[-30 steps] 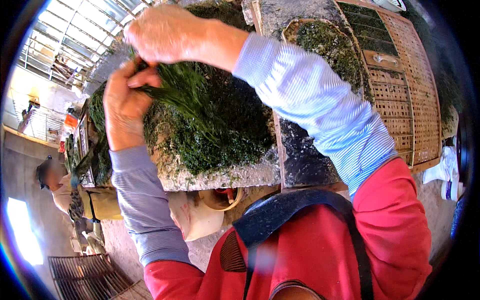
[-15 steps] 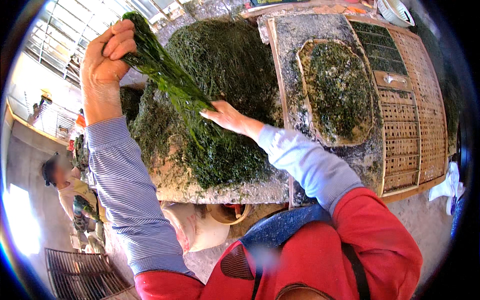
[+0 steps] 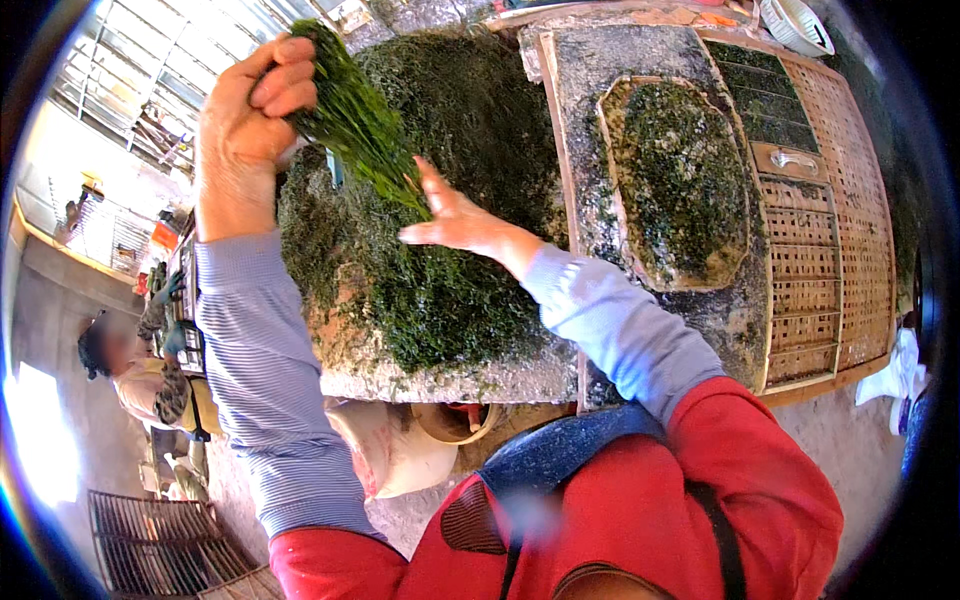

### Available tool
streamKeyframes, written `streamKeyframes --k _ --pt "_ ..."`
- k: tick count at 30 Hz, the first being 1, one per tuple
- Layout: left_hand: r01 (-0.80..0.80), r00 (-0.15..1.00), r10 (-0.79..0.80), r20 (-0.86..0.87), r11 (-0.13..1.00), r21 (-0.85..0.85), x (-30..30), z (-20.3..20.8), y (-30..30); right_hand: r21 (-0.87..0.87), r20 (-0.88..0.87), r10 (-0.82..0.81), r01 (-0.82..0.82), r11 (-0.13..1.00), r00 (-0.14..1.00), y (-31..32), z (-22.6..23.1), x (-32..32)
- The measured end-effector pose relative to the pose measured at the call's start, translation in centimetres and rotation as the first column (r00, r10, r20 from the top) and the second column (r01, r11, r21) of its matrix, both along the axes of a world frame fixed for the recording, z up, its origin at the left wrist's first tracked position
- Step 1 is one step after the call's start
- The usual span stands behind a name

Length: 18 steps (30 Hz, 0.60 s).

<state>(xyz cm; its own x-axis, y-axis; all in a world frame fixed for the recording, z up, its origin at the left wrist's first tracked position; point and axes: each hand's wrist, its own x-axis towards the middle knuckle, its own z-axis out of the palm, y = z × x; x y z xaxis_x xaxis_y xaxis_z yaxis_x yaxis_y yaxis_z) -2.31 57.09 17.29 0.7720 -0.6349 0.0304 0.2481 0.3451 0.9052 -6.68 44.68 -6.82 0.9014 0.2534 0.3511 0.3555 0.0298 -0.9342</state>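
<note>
My left hand (image 3: 245,125) is raised at the upper left, its fingers closed around the top of a bunch of wet, dark green seaweed (image 3: 360,125). The strands hang slantwise from it down to the right. At their lower end is my right hand (image 3: 462,222), fingers and thumb spread apart, next to the strand tips; whether it touches them I cannot tell. Behind and below both hands lies a large heap of seaweed (image 3: 475,110), spread over a pale stone-like worktop (image 3: 440,385).
Right of the heap, a speckled board (image 3: 590,60) bears an oval mould (image 3: 745,245) filled with seaweed. Beyond it stands a woven rack (image 3: 850,250), with a white basket (image 3: 795,25) behind. A sack (image 3: 400,460) and a bucket (image 3: 490,425) sit underneath. Another person (image 3: 165,390) works at the far left.
My left hand has moved slightly right with the seaweed. My right hand has opened from its grip on the strands, which now hang shorter and more bunched. The other person's arms have lifted.
</note>
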Motion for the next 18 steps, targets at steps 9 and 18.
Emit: streamKeyframes --k 9,18 --pt "-0.544 0.836 0.533 0.135 0.837 0.063 -1.2 -2.0 3.6 0.289 -0.387 -0.068 0.191 0.938 0.92 -2.9 -10.9 2.1" --pt "-0.293 0.907 0.269 -0.323 0.956 -0.026 -5.0 -10.8 7.1 0.398 -0.309 -0.138 0.259 0.88 0.941 -5.7 7.0 6.5"
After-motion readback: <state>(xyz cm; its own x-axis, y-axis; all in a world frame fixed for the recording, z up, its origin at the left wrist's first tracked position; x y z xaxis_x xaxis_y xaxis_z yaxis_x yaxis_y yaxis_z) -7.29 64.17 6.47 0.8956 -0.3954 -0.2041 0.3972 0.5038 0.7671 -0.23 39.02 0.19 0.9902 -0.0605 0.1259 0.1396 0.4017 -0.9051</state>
